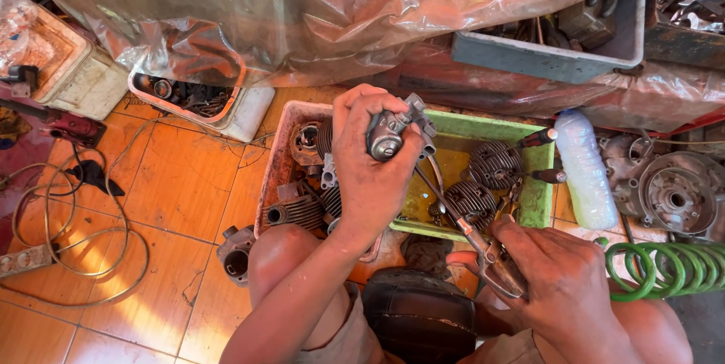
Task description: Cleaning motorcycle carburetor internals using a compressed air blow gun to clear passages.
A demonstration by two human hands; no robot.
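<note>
My left hand (368, 160) is raised above the trays and grips a small grey metal carburettor (396, 130). A thin metal nozzle (442, 190) runs from just under the carburettor down to an air blow gun (495, 262), which my right hand (563, 277) holds near my knee. Below the hands stand a green tray (538, 196) with yellowish liquid and finned engine cylinders (495, 164), and a pink tray (272, 175) with more finned metal parts.
A coiled green air hose (664, 269) lies at the right, beside a white plastic bottle (585, 168) and a round engine casing (672, 194). Plastic sheeting (317, 9) covers a bench above. Cables and a power strip (23, 260) lie on the orange tiled floor at left.
</note>
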